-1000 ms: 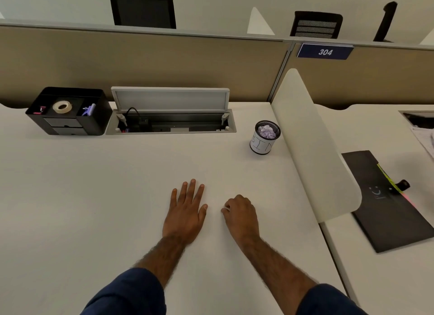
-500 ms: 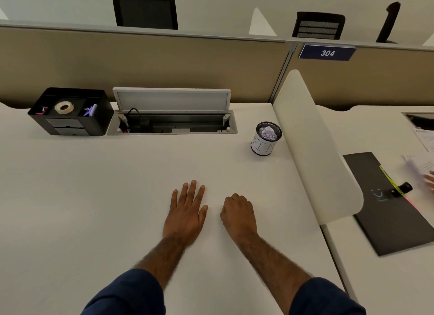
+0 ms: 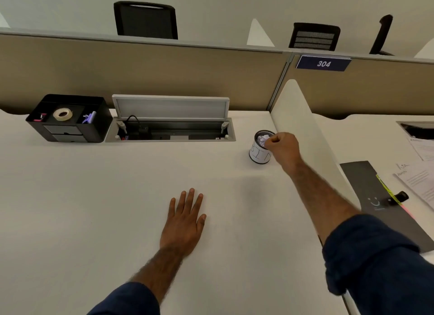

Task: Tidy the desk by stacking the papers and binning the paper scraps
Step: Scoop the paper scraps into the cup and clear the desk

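Paper scraps sit crumpled inside small bin, which stands on table just beside white divider. I see right hand over bin's rim, fingers curled into fist; can't tell if they pinch anything. Left hand flat on table, fingers straight, holding nothing. Printed papers lie on neighbouring table beyond divider, beside dark folder.

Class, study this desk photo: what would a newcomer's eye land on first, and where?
The right hand hangs curled at the rim of the small bin of crumpled scraps, beside the white divider. Next come the left hand, flat on the desk, and the black organiser with tape, back left.
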The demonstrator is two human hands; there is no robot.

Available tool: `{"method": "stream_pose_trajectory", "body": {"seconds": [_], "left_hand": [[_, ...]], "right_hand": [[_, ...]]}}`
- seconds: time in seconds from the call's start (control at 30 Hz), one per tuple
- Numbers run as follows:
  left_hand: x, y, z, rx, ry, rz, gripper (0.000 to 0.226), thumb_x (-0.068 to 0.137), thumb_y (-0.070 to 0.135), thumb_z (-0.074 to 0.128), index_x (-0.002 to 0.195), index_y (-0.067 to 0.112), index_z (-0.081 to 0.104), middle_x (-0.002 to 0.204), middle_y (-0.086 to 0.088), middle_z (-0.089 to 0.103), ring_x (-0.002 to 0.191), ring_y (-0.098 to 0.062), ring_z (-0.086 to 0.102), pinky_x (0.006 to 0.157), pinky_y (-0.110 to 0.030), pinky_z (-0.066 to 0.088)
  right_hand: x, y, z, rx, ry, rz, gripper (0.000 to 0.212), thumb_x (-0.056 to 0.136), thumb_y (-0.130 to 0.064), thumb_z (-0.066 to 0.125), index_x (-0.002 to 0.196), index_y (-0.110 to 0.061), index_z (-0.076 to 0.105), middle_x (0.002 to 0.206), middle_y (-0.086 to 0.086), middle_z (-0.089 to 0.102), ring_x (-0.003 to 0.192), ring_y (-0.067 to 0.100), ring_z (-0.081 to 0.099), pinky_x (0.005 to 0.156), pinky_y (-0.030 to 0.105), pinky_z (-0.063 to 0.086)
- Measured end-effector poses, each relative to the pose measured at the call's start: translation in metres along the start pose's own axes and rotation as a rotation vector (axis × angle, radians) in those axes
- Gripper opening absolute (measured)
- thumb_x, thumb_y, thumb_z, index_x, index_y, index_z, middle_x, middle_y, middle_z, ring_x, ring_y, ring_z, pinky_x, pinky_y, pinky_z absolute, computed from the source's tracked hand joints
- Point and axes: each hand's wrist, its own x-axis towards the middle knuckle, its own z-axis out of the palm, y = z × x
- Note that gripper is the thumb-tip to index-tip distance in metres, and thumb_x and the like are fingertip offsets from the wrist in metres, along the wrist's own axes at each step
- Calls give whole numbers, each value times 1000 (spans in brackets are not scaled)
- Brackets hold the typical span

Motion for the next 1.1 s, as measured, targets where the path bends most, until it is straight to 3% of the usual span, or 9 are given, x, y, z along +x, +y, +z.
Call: {"method": "stream_pose_trajectory", "body": {"seconds": [0.1,0.23,0.4,0.67,0.83,0.9,0.93,1.0,1.1], "left_hand": [[0,0,1,-7,10,3,62,102,53,1,159,33,-16,166,6,-26,152,-15,-27,124,-43,-10],[2,-2,5,-5,41,4,62,104,53,3,161,32,-3,170,4,-11,156,-18,-12,123,-43,-6],[3,-4,9,10,60,4,61,105,52,8,162,30,3,171,3,-3,157,-20,-3,124,-43,-3],[5,-5,11,31,60,3,61,106,50,15,162,29,6,171,2,-1,157,-20,-1,124,-44,1],[4,-5,10,28,53,0,62,105,52,11,162,30,3,170,3,-4,157,-19,-5,124,-43,-2],[4,-4,10,28,48,0,62,104,53,8,162,31,0,170,3,-6,157,-18,-8,124,-43,-3],[4,-4,10,28,47,1,63,104,53,7,162,31,-1,170,3,-7,157,-18,-9,124,-43,-4],[3,-5,9,33,45,1,64,103,54,6,162,31,-1,170,3,-9,156,-18,-11,125,-43,-4],[3,-3,8,30,50,2,65,102,56,6,162,30,2,170,3,-6,157,-20,-6,124,-43,-3]], "right_hand": [[33,-3,-7,-146,-3,2,12,75,-10,61,67,-4,67,66,9,63,62,18,54,54,26,40],[51,-7,-13,-279,-67,-41,17,80,-10,57,72,-9,72,77,6,72,78,25,67,69,33,55],[56,-16,-14,-399,-93,-84,18,84,-8,58,84,-11,76,91,9,74,86,28,66,70,29,50],[58,-15,-18,-433,-66,-93,4,83,-15,70,82,-12,73,88,8,73,82,28,66,69,31,50],[60,-14,-15,-483,-25,-126,17,87,-12,55,88,-11,72,96,9,73,88,30,65,72,34,51],[56,-14,-15,-502,26,-146,9,86,-12,60,84,-13,69,97,9,69,91,30,63,70,35,50],[52,-13,-13,-489,61,-158,4,85,-16,66,82,-13,66,96,8,66,92,29,60,70,36,50],[36,-11,-7,-405,132,-172,18,84,-28,70,81,-11,64,96,10,60,95,30,54,74,40,49],[-16,8,21,-254,170,-232,25,89,-33,62,99,-11,68,107,13,63,103,34,56,85,42,47]]}}
